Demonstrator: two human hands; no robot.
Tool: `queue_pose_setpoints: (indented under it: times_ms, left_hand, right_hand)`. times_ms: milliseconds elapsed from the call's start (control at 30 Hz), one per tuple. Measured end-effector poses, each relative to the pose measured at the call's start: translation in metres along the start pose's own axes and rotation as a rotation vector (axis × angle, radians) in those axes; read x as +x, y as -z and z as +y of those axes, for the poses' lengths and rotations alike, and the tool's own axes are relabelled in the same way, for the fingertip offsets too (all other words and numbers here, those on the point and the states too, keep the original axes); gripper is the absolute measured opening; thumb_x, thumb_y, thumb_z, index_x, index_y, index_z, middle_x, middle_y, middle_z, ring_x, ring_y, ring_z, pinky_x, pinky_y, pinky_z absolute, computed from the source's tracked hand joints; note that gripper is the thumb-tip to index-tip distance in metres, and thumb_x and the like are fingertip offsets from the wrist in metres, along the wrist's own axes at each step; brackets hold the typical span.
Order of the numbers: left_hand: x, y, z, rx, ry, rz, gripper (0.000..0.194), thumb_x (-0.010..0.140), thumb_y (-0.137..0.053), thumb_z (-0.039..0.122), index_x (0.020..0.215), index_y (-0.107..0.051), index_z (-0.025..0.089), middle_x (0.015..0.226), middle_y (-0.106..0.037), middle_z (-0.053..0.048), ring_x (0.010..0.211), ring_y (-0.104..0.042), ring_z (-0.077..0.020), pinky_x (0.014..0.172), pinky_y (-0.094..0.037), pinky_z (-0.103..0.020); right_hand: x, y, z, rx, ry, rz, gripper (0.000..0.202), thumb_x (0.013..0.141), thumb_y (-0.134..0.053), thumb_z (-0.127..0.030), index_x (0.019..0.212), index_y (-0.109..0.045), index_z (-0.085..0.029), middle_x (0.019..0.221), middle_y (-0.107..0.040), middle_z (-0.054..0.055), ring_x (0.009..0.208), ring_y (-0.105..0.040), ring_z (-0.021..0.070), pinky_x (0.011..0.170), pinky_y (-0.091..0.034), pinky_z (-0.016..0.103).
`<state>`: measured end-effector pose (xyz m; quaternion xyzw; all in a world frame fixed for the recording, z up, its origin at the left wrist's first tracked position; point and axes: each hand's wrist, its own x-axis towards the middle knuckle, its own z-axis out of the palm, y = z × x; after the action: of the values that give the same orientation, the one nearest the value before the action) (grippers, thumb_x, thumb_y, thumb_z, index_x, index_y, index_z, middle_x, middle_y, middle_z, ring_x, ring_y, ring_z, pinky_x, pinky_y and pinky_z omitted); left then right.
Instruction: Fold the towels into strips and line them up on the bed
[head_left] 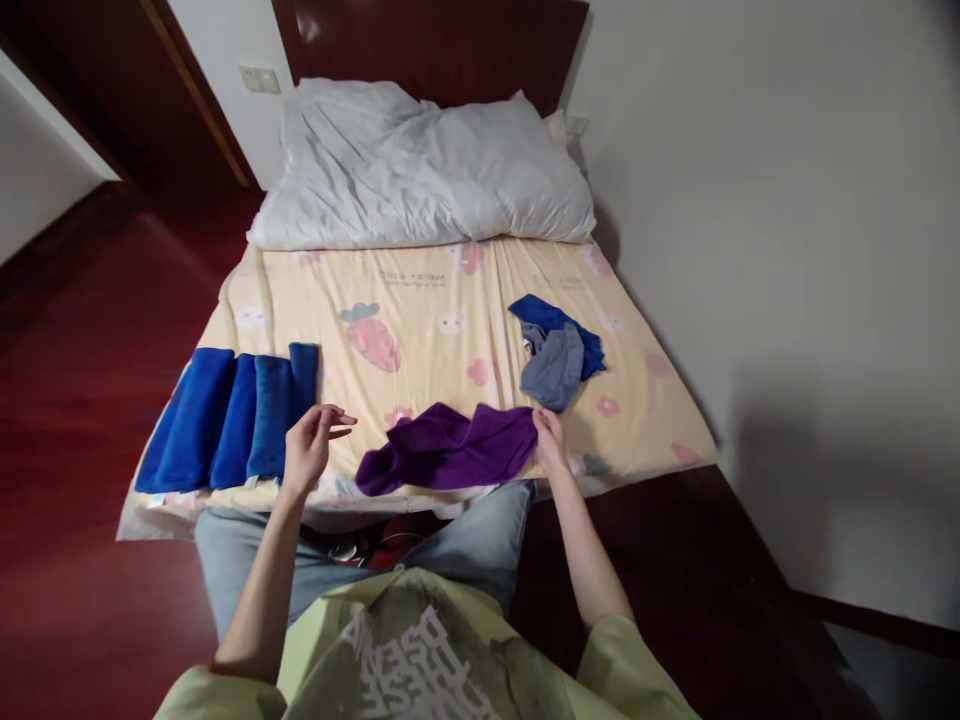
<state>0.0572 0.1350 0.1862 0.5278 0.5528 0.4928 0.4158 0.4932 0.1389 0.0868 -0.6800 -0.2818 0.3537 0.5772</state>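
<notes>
A purple cloth, probably a towel, lies rumpled along the front of the bed before me. My right hand pinches its right end. Left of the cloth, my left hand hovers with its fingers apart and nothing in it, close to the row of folded blue towels. Those towels lie side by side at the bed's front left corner. Beyond my right hand sit a crumpled grey-blue cloth and, partly under it, a blue cloth.
The bed has a yellow sheet with carrot and rabbit prints. A large white quilt is bunched near the dark headboard. A white wall stands to the right, and a reddish floor stretches on the left.
</notes>
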Motion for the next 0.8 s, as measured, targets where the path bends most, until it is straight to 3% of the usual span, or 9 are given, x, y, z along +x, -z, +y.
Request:
queue_pose_setpoints:
  times_ms: [100,267,333,400,467,567,633,700,800]
  left_hand:
    - [-0.005,-0.018,0.006,0.163,-0.081,-0.161,0.043,0.093,-0.059,0.056,0.107,-0.065,0.015,0.105,-0.072,-0.012,0.104,-0.07,-0.026,0.09,-0.06,-0.044]
    - [-0.013,-0.099,0.013,0.356,-0.348,-0.481,0.069,0.08,-0.077,0.042,0.141,-0.052,0.021,0.152,-0.046,-0.016,0.142,-0.043,-0.0332,0.118,-0.038,-0.052]
    - [-0.016,-0.129,0.015,0.351,-0.382,-0.603,0.072,0.08,-0.075,0.028,0.146,-0.048,0.02,0.152,-0.046,-0.017,0.141,-0.044,-0.033,0.117,-0.04,-0.05]
    - [-0.022,-0.144,0.017,0.325,-0.364,-0.699,0.058,0.08,-0.06,0.011,0.137,-0.056,0.018,0.135,-0.062,-0.015,0.126,-0.059,-0.0298,0.108,-0.048,-0.045]
    - [-0.029,-0.143,0.021,0.291,-0.325,-0.695,0.057,0.074,-0.046,0.001,0.125,-0.065,0.018,0.118,-0.071,-0.011,0.112,-0.067,-0.0256,0.101,-0.052,-0.04]
    - [-0.043,-0.116,0.032,0.253,-0.289,-0.53,0.058,0.069,-0.041,0.001,0.117,-0.068,0.019,0.114,-0.074,-0.007,0.109,-0.069,-0.0228,0.099,-0.053,-0.036]
    - [-0.053,-0.091,0.043,0.264,-0.281,-0.423,0.052,0.072,-0.044,0.005,0.114,-0.069,0.02,0.11,-0.075,-0.005,0.103,-0.071,-0.0221,0.095,-0.055,-0.034]
    - [-0.061,-0.068,0.057,0.294,-0.292,-0.358,0.043,0.077,-0.049,0.01,0.112,-0.071,0.021,0.103,-0.077,-0.004,0.094,-0.074,-0.0212,0.086,-0.058,-0.031]
    - [-0.068,-0.046,0.075,0.334,-0.324,-0.293,0.034,0.081,-0.052,0.016,0.109,-0.072,0.022,0.098,-0.078,-0.002,0.088,-0.075,-0.0202,0.078,-0.059,-0.027]
  right_hand:
    - [-0.011,-0.009,0.005,-0.107,0.071,-0.094,0.064,0.068,-0.069,-0.073,0.095,-0.063,-0.016,0.083,-0.067,0.005,0.08,-0.061,0.0204,0.077,-0.049,0.033]
    - [-0.058,-0.038,-0.036,-0.092,0.201,-0.442,0.046,0.082,-0.067,-0.064,0.095,-0.062,-0.02,0.089,-0.069,0.005,0.083,-0.065,0.0197,0.079,-0.052,0.031]
    - [-0.078,-0.045,-0.053,-0.09,0.195,-0.677,0.039,0.086,-0.066,-0.059,0.097,-0.064,-0.021,0.087,-0.069,0.004,0.08,-0.065,0.0184,0.076,-0.052,0.029]
    - [-0.082,-0.045,-0.065,-0.108,0.206,-0.82,0.036,0.088,-0.065,-0.056,0.096,-0.065,-0.022,0.087,-0.069,0.004,0.078,-0.065,0.0182,0.073,-0.053,0.029]
    - [-0.063,-0.039,-0.069,-0.141,0.247,-0.694,0.039,0.089,-0.062,-0.059,0.098,-0.065,-0.021,0.093,-0.07,0.007,0.083,-0.066,0.0204,0.074,-0.053,0.031]
    - [-0.001,-0.027,-0.062,-0.372,0.307,-0.136,0.061,0.082,-0.067,-0.062,0.123,-0.058,-0.018,0.126,-0.062,0.017,0.109,-0.062,0.0286,0.086,-0.052,0.037]
    - [0.044,-0.021,-0.051,-0.712,0.233,0.088,0.086,0.072,-0.077,-0.058,0.142,-0.047,-0.016,0.148,-0.042,0.025,0.128,-0.051,0.0359,0.097,-0.048,0.043]
    - [0.079,-0.016,-0.039,-0.961,0.101,0.174,0.095,0.069,-0.081,-0.048,0.149,-0.04,-0.015,0.152,-0.035,0.028,0.13,-0.049,0.0393,0.1,-0.045,0.046]
    - [0.117,-0.005,-0.034,-1.026,-0.043,0.164,0.071,0.072,-0.076,-0.03,0.137,-0.054,-0.013,0.131,-0.057,0.026,0.116,-0.06,0.0354,0.096,-0.047,0.045]
